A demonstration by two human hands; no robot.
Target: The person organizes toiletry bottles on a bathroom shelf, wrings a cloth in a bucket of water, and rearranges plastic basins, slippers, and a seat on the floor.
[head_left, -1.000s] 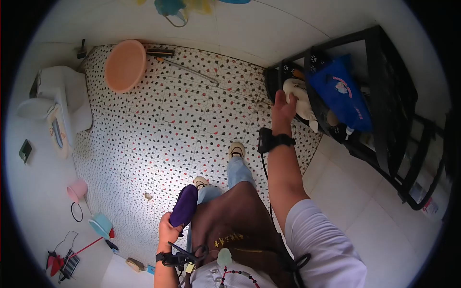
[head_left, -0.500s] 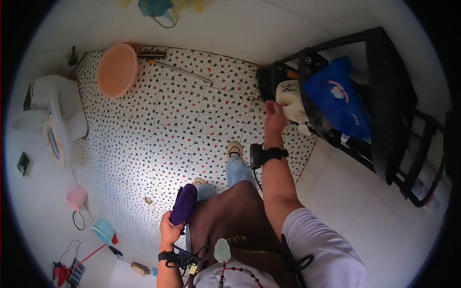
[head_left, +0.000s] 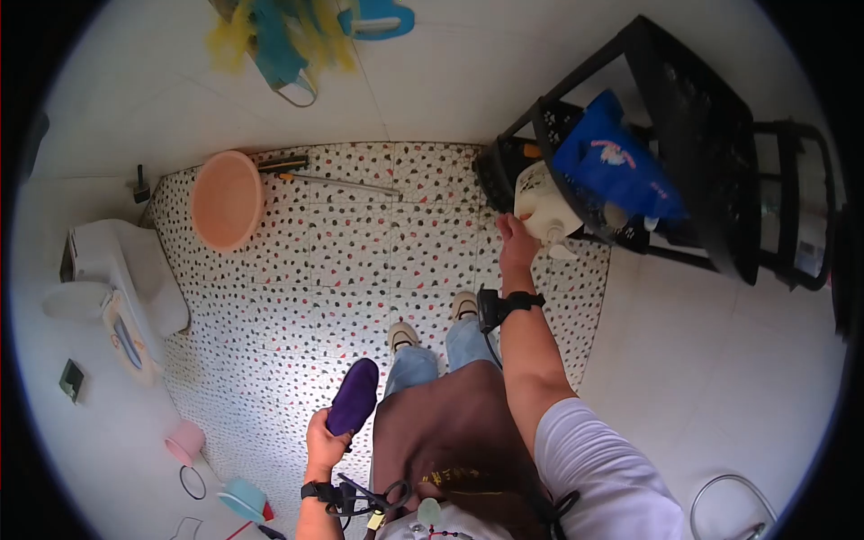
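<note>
"While the jug is what the right reach is about, where exactly is it?"

"The cream jug point(head_left: 543, 200) is at the near end of the black rack point(head_left: 693, 135), tilted, with its spout end poking out past the frame."

"And the hands?"

"The right hand point(head_left: 516, 245) is at the jug's near side, fingers partly bent. I can't tell whether they have closed on it or only touch it. The left hand point(head_left: 326, 443), well apart from the rack, is grasping a purple item point(head_left: 353, 397), perhaps a cloth shoe, by its lower end."

"So what stage would you call that?"

"Reaching for the jug or taking hold of it, I'd judge, with the purple item kept off to the side. Any pull from there calls for a sure grip and a path clear of the rack's bars."

"What else is near?"

"A blue bag point(head_left: 594, 153) rests in the rack, just beside the jug. Farther from the rack, across the speckled floor point(head_left: 342, 270), lie a long pole point(head_left: 346, 187) and a peach basin point(head_left: 216, 202). Farthest from it are the toilet point(head_left: 148, 274) and a pink bucket point(head_left: 185, 441)."
</note>
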